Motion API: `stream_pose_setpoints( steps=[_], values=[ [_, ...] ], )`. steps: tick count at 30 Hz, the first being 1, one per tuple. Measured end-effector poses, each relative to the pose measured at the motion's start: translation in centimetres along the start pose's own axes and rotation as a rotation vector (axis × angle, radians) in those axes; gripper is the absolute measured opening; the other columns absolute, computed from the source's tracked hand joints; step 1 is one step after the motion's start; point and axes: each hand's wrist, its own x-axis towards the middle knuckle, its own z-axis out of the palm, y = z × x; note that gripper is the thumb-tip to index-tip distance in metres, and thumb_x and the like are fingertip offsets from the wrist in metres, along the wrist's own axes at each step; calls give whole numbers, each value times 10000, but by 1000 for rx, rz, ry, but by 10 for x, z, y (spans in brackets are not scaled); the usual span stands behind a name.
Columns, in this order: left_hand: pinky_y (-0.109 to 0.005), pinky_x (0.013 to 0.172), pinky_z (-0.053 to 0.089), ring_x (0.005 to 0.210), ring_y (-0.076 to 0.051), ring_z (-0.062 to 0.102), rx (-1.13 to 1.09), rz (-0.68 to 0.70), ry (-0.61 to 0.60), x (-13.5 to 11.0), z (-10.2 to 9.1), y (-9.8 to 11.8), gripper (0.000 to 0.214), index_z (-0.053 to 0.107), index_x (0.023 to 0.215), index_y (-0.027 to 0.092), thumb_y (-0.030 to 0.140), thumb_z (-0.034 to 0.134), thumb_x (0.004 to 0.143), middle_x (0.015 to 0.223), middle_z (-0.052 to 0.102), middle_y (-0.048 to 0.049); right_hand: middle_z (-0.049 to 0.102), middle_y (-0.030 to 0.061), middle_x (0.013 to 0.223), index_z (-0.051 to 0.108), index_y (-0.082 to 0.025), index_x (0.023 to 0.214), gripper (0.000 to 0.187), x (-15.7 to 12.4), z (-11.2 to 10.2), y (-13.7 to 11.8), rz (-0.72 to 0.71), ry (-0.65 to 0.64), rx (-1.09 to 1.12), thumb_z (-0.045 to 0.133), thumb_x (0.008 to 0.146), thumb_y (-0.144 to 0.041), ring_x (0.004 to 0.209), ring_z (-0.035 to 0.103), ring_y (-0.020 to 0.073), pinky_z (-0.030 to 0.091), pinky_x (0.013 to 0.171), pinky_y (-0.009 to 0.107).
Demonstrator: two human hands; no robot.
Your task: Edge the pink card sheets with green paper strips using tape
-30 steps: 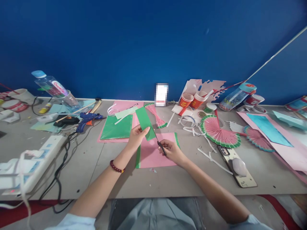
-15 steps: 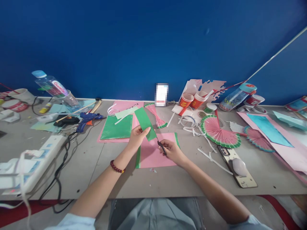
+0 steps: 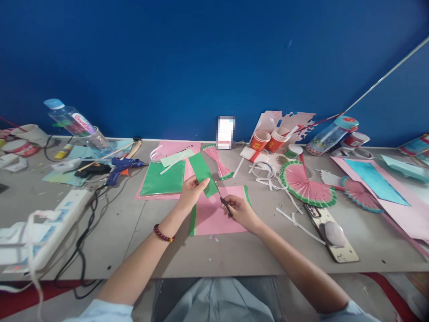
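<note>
My left hand (image 3: 193, 190) pinches a strip of green paper (image 3: 201, 169) between thumb and fingers, holding it up above the table. My right hand (image 3: 237, 208) is closed around the dark handles of a pair of scissors (image 3: 227, 207). The blades point up and left, at the right edge of the green paper. Below both hands lies a sheet of pink paper (image 3: 219, 219) with green strips along its left and right edges. A green paper pack (image 3: 162, 180) rests left of my left hand, with a pale strip across its top.
At left are a blue glue gun (image 3: 122, 167), a power strip (image 3: 62, 228) and a tilted bottle (image 3: 78, 123). A pleated watermelon fan (image 3: 306, 185), a phone (image 3: 335, 237) and red paper cups (image 3: 259, 141) stand or lie at right. A pink folded piece (image 3: 219, 163) lies behind.
Almost nothing differs. Both hands, the green paper and the scissors hold nearly the same position.
</note>
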Motion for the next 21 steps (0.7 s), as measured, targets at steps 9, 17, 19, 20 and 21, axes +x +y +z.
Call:
stream_pose_setpoints(
  steps=[9, 17, 19, 20, 21],
  values=[
    [-266, 637, 443, 638, -138, 563, 14, -6, -19, 1, -1, -1, 267, 660, 739, 150, 393, 731, 655, 669, 630, -19, 533, -17, 585, 542, -173, 728, 273, -1, 0, -1, 1, -3, -4, 632, 702, -430, 487, 447, 78, 310, 428, 201],
    [-257, 632, 436, 633, -134, 564, 35, -8, -24, 2, -2, -3, 260, 649, 719, 146, 386, 728, 654, 668, 636, -11, 539, -13, 585, 533, -170, 732, 296, -1, 1, 2, -13, -13, 4, 621, 718, -452, 480, 456, 75, 312, 412, 192],
    [-266, 640, 441, 646, -144, 576, 32, -22, -43, 1, -2, -3, 268, 650, 730, 144, 390, 725, 657, 672, 639, -18, 541, -14, 583, 532, -171, 734, 286, -1, 0, 1, -10, -18, 4, 620, 720, -443, 478, 455, 74, 313, 411, 191],
    [-271, 648, 445, 658, -151, 584, 30, -29, -53, 1, -2, -3, 273, 652, 741, 142, 393, 722, 659, 677, 642, -22, 543, -14, 584, 532, -171, 735, 281, -1, 0, 1, -8, -19, 3, 619, 720, -437, 478, 455, 74, 313, 411, 190],
    [-277, 657, 448, 670, -157, 591, 29, -32, -60, 0, -1, -2, 278, 653, 752, 140, 395, 719, 661, 684, 645, -26, 544, -15, 583, 532, -171, 736, 276, -1, 0, 1, -6, -17, 3, 619, 720, -433, 478, 456, 74, 314, 412, 190]
  ],
)
